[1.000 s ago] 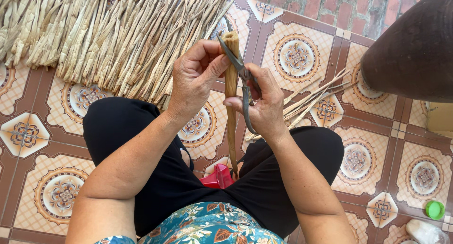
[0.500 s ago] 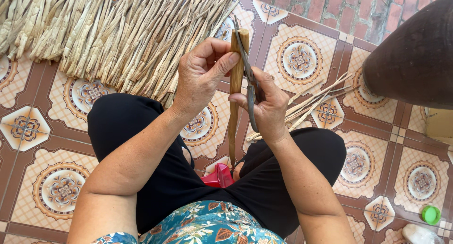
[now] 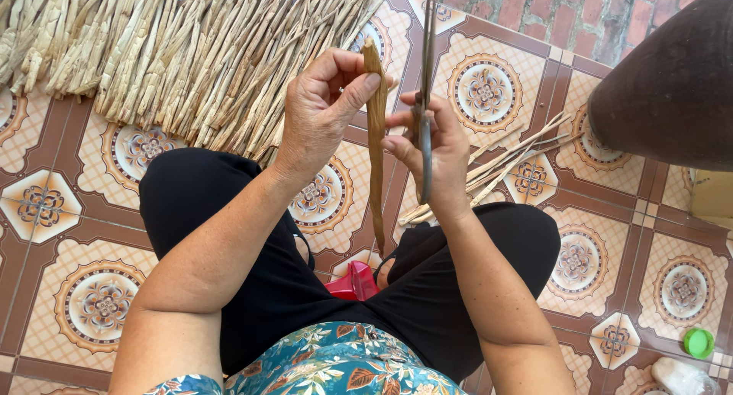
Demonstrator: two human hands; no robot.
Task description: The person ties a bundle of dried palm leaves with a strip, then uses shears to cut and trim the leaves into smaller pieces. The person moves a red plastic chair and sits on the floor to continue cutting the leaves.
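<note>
My left hand (image 3: 324, 112) pinches the upper end of a long brown dried stalk strip (image 3: 375, 151), which hangs down between my knees. My right hand (image 3: 435, 147) grips a thin dark metal blade (image 3: 426, 82) that stands upright next to the strip, its tip pointing away from me. The two hands are close together above my lap, with the strip between them. I sit on the floor in black trousers (image 3: 229, 235) and a floral top.
A large heap of pale dried stalks (image 3: 175, 51) lies on the patterned tile floor (image 3: 69, 212) ahead and left. A few loose stalks (image 3: 504, 166) lie to the right. A dark brown pot (image 3: 672, 90) stands at the right, a small green cap (image 3: 699, 343) lower right, a red object (image 3: 355, 282) between my legs.
Both hands have risen slightly with the strip. The blade has turned from slanted across the strip to upright beside it, its tip now higher.
</note>
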